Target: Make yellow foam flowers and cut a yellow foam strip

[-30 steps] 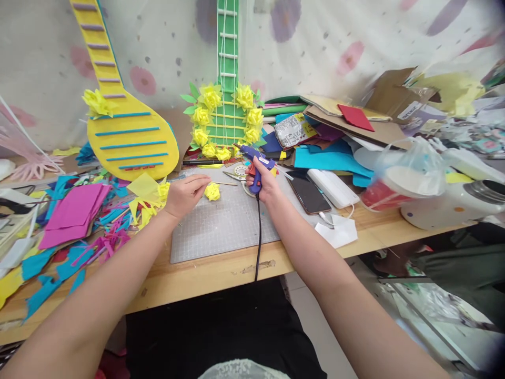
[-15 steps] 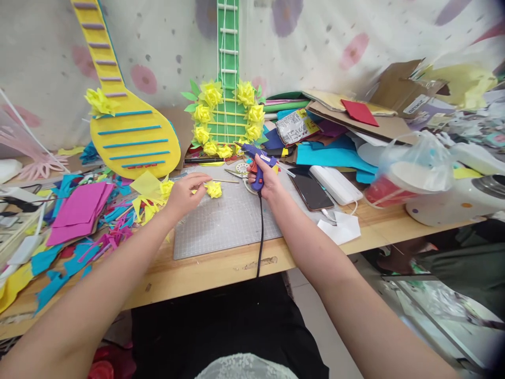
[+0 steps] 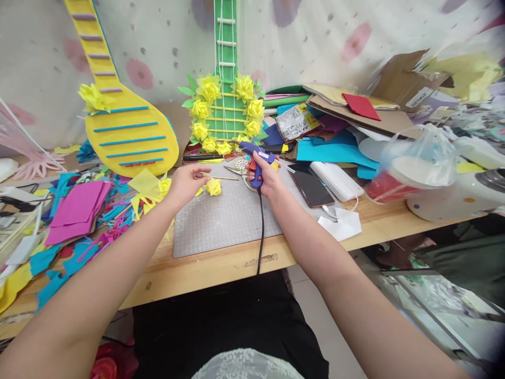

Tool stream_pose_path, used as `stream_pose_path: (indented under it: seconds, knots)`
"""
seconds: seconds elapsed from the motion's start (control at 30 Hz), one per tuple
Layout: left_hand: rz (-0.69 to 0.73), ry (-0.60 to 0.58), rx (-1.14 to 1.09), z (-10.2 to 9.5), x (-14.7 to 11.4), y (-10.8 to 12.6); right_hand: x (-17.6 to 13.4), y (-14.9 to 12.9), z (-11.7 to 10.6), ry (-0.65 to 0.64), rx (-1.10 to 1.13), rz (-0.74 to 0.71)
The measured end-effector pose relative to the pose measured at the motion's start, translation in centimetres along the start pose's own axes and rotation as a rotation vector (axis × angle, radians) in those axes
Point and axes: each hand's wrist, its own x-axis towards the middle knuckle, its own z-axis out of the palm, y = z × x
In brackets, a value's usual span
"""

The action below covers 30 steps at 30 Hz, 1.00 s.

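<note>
My right hand (image 3: 265, 171) is wrapped round the grip of a blue glue gun (image 3: 257, 158), whose nozzle points up and left toward the green instrument-shaped cutout (image 3: 228, 105) with yellow paper flowers round its lower body. A black cord hangs from the grip. My left hand (image 3: 187, 184) hovers low over the left of the grey cutting mat (image 3: 224, 226), fingers drawn together; what they pinch, if anything, is hidden. Close by its fingertips are a thin stick (image 3: 225, 178) and a yellow paper flower (image 3: 213, 187). Scissors (image 3: 236, 170) lie beside the glue gun.
A yellow instrument-shaped cutout (image 3: 132, 134) leans at the left. Magenta sheets (image 3: 77, 213) and coloured scraps cover the table's left side. To the right are a phone (image 3: 311, 187), a white power bank (image 3: 335, 181), a bagged cup (image 3: 402, 176) and stacked foam and cardboard.
The view has shifted slightly. My left hand has drawn back a little to the left and up from the yellow flower. My right hand keeps the glue gun in nearly the same place.
</note>
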Motion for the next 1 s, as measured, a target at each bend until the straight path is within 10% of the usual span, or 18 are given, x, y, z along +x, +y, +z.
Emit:
stream_pose_path:
  seconds: [0.43,1.0]
  knots:
    - [-0.194,-0.076,0.206,0.9,1.2,1.5,-0.3,-0.3,0.3,-0.007,0.045,0.037]
    - [0.018,-0.076,0.418,1.6,1.3,-0.2,-0.1,-0.2,0.2,-0.018,0.068,0.037]
